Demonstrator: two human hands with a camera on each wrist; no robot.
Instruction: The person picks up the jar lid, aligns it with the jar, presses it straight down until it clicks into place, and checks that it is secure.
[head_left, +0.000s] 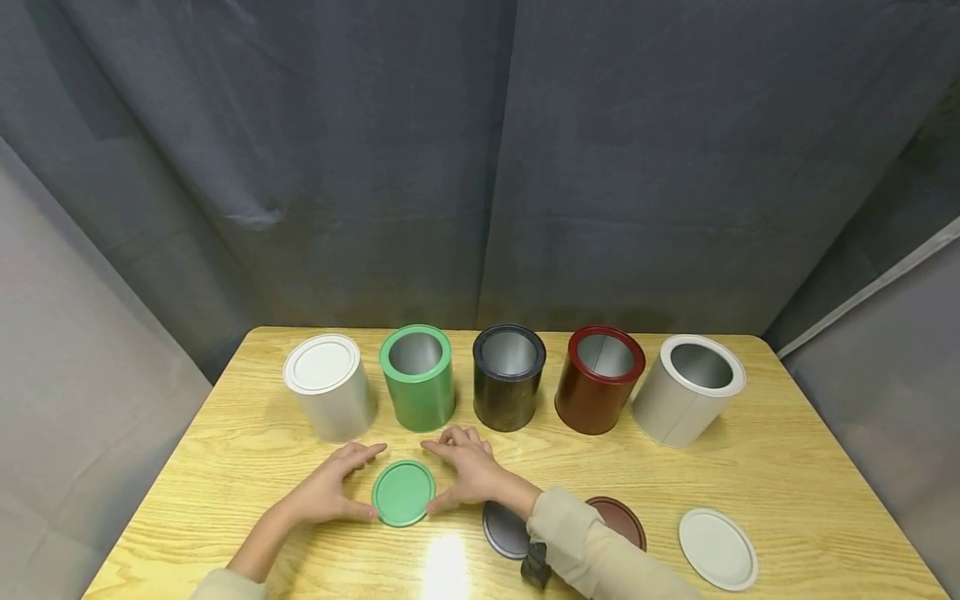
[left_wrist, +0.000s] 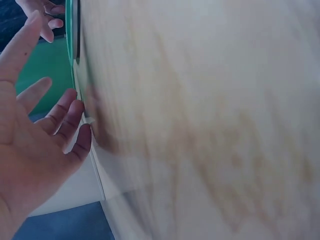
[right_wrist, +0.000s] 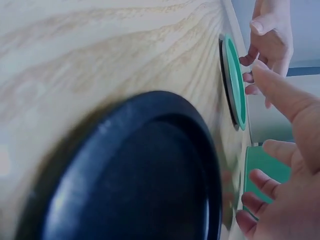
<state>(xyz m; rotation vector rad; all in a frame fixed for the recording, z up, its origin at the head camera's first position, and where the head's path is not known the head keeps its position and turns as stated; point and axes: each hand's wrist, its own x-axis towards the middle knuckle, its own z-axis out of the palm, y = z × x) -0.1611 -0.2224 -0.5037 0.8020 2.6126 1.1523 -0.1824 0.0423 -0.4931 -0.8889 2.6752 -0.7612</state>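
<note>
A round green lid [head_left: 404, 493] lies flat on the wooden table between the two hands. At its left side is my left hand [head_left: 330, 487], thumb and fingers spread apart, the thumb tip right at the rim. My right hand [head_left: 467, 471] mirrors it from the other side, its thumb tip close to the lid's right rim. Neither hand grips anything. Behind them stands the green can [head_left: 420, 383] with its top uncovered. In the right wrist view, the green lid [right_wrist: 237, 82] shows edge-on beyond a black lid [right_wrist: 145, 175] near the camera.
A white can [head_left: 330, 392] with a lid on stands at the left. Right of the green can stand uncovered black [head_left: 507, 383], red [head_left: 596, 387] and white [head_left: 678, 400] cans. A dark red lid [head_left: 621, 521], partly behind the right sleeve, and a white lid [head_left: 718, 550] lie in front.
</note>
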